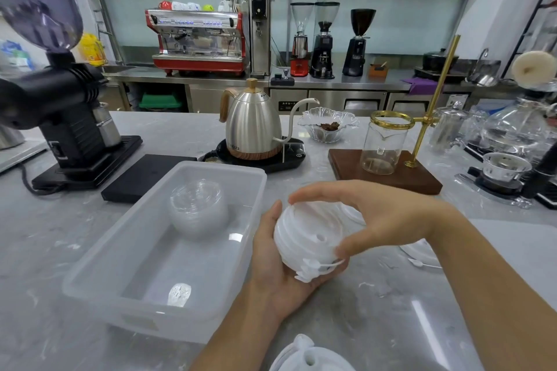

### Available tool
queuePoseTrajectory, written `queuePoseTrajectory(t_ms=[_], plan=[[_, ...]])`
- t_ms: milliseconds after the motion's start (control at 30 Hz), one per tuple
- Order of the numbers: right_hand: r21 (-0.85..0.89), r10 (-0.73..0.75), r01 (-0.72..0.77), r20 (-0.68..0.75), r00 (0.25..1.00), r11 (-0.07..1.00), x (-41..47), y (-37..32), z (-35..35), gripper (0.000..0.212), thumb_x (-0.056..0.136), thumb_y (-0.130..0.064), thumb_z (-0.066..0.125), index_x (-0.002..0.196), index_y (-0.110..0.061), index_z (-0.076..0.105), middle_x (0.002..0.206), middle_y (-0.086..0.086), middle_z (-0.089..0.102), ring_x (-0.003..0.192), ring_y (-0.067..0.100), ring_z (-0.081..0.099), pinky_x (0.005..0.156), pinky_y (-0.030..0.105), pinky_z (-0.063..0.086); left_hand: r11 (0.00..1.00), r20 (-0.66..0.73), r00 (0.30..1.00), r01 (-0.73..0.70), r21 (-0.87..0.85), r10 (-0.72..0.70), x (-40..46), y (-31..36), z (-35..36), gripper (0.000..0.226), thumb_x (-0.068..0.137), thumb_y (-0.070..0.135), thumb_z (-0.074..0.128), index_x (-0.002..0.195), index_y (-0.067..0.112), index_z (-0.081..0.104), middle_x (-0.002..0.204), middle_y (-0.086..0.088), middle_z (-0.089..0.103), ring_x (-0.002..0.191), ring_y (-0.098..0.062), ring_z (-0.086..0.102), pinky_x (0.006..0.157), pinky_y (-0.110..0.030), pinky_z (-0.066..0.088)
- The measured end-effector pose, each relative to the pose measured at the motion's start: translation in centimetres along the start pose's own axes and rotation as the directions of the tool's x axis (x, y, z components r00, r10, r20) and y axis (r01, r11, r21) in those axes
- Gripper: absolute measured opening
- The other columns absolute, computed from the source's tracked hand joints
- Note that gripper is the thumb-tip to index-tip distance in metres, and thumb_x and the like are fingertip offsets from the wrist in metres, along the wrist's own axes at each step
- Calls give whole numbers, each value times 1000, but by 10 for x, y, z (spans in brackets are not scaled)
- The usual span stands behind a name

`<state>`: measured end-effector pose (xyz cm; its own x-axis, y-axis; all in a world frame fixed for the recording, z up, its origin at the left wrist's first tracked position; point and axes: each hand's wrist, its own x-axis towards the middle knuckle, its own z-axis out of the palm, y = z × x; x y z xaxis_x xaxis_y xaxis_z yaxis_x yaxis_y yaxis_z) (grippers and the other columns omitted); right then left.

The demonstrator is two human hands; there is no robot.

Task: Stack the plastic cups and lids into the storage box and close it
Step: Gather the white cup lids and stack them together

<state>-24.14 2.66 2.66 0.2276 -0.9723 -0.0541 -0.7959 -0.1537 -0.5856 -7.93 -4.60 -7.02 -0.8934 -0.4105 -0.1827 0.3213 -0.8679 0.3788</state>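
Both hands carry a stack of white lids (310, 238) just right of the open storage box (99, 274): left hand (271, 259) cupped beneath, fingers curled round it; right hand (355, 220) arched over the top, thumb and fingertips clamping the rim. The stack looks fanned and uneven, so lids could slip apart during transfer. A stack of clear lids (197, 208) already sits inside the box. More white lids (310, 355) lie on the grey marble counter (391, 325). Beyond stand a kettle (251, 126) and an espresso machine (197, 39).

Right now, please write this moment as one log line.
left hand: cradles stack of white lids | right hand: grips stack top | storage box: open, holds clear lids
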Motion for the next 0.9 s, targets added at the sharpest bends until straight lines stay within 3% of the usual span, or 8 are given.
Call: queuePoseTrajectory(t_ms=[200,267,333,433,500,633,733,900], plan=[[-31,1,1,52,999,1000,5,-2,6,89,76,-20,85,148,-42,38,150,-30,39,142,-6,32,119,28,29,1000,4,1000,22,-18,-21,-3,1,2,64,86,55,68,124,3,73,138,-26,63,134,-42,56,96,-53,52],[-24,31,-31,9,999,999,5,-2,5,83,75,-36,84,144,-47,40,149,-31,39,141,-6,33,116,25,29,999,-16,1000,4,-51,-5,-4,2,2,66,84,51,70,124,-2,71,129,-27,67,122,-43,63,93,-52,53],[44,70,-62,-190,979,997,7,-2,4,54,78,-56,73,128,-45,58,138,-26,54,131,-3,47,111,30,36,996,-71,997,-1,-89,-5,-5,2,3,67,79,49,74,122,-2,67,113,-26,68,99,-43,66,82,-52,56],[257,129,36,-594,794,966,17,2,6,37,93,-50,56,73,-21,69,83,0,70,78,13,66,80,23,46,995,-137,991,-5,-102,-9,-4,3,4,77,76,52,71,133,2,60,117,-27,63,96,-44,62,79,-54,55],[260,158,76,-766,623,963,24,8,12,50,101,-21,54,52,-17,50,50,8,44,45,17,41,52,19,35,994,-153,988,-5,-112,-12,-2,3,5,83,78,53,69,141,2,56,120,-26,62,97,-44,62,80,-55,54],[253,220,16,-868,444,967,32,17,24,52,98,-3,53,50,-12,36,45,-3,31,38,4,31,41,14,24,992,-151,989,-20,-128,0,-1,3,4,89,73,52,70,144,1,53,122,-27,61,99,-43,61,82,-55,54],[291,247,27,-856,454,956,36,20,32,47,99,-8,53,55,4,41,50,5,36,45,7,32,44,22,29,992,-138,990,-28,-126,11,-1,3,3,87,70,50,72,139,0,56,119,-27,63,95,-44,63,81,-54,55],[346,219,45,-685,695,937,34,12,32,40,99,-24,58,70,3,55,53,5,47,44,9,41,49,26,37,994,-140,990,-38,-98,24,-1,3,2,82,69,50,73,133,0,60,115,-28,65,94,-43,65,82,-52,58]])
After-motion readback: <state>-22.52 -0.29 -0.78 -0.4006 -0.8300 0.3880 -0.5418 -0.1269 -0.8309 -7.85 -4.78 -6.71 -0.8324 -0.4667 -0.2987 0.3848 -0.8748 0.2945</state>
